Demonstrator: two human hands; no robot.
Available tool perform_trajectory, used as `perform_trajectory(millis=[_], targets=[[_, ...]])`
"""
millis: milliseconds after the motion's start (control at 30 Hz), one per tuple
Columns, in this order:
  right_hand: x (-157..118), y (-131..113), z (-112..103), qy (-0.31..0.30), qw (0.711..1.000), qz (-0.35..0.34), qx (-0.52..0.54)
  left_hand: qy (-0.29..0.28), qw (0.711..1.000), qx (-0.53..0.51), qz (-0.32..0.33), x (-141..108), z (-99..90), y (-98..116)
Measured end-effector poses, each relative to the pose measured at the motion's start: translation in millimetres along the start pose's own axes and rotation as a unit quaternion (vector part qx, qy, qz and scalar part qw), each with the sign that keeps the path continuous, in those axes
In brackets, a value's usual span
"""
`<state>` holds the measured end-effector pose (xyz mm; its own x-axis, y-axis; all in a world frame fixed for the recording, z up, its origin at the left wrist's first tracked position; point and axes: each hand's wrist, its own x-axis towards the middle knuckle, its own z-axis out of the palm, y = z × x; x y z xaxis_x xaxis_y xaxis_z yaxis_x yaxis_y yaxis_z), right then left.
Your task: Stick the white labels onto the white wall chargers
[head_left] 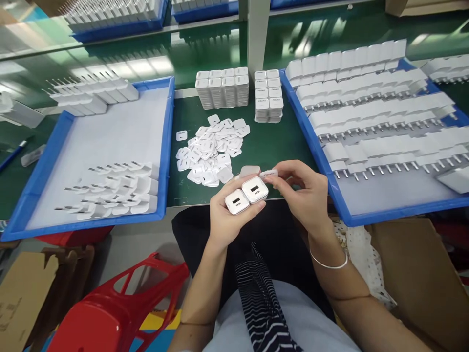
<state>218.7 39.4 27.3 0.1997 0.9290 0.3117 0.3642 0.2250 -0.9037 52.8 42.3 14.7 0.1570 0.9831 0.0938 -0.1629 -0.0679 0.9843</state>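
the left hand [229,215] is cupping two white adapters [246,195] side by side, its thumb lying along their near side and their slotted faces turning upward; its grip is closing narrowly around them. the right hand [306,193] is pinching a small white plate [269,173] between thumb and fingertips, holding it just beside the farther adapter. both wrists are reaching in from the lap, and the right one is wearing a thin bangle [331,266]. behind the left hand's adapters, another pale piece [250,171] is showing, partly hidden. beyond the hands, a heap of loose plates [212,152] is lying on the green table [296,142], with two blocks of stacked plates [223,89] standing behind it. on the left, a blue-rimmed tray [169,142] is holding adapters in its near right corner, pins pointing left, and more are resting at its far end. on the right, a second blue-rimmed tray [395,213] is carrying long rows of adapters, their pins pointing toward the person.
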Motion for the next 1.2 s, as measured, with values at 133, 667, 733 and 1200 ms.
perform_trajectory(millis=[133, 667, 733, 1200], targets=[[1.1, 2.7, 2.0, -0.006, 0.997, 0.035, 0.07, -0.01, 1.0, -0.006, -0.005, 0.5, -3.0, -1.2], [-11.8, -18.8, -18.2, 0.002, 0.992, 0.084, 0.091, 0.028, 0.963, 0.205, 0.171, 3.9, -0.9, 0.8], [-13.2, -22.3, -20.6, -0.042, 0.983, 0.114, 0.139, 0.014, 0.953, 0.231, 0.196, 3.4, -0.8, 3.9], [-13.9, -28.5, -11.4, -0.052, 0.955, 0.17, 0.237, -0.05, 0.944, 0.225, 0.235, 2.4, 3.4, 9.6]])
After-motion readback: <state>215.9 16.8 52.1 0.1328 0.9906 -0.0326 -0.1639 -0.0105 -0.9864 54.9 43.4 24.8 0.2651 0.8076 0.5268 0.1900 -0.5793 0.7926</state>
